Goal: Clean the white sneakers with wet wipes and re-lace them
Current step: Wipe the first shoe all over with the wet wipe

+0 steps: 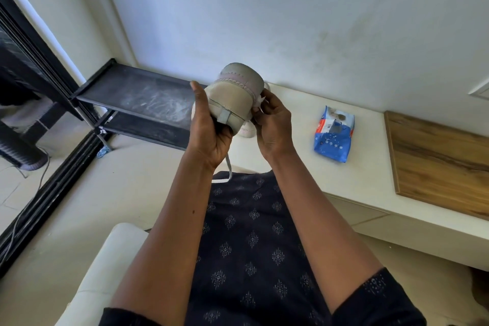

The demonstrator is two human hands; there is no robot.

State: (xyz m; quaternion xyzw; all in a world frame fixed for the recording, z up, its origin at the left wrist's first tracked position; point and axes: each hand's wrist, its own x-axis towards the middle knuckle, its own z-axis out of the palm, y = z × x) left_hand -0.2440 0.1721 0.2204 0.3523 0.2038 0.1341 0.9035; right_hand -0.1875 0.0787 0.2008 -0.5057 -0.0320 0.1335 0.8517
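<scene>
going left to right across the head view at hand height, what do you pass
black shelf rack → left hand → white sneaker held up between the hands → right hand → blue wipes pack → wooden board

The left hand (211, 130) grips a white sneaker (235, 92) from below, heel toward the camera, a lace (228, 169) dangling beneath. The right hand (272, 124) pinches a wipe (260, 100) against the sneaker's side. Behind them, a second sneaker (247, 131) sits on the white bench (304, 119), with a blue wipes pack (334, 135) nearby.
</scene>
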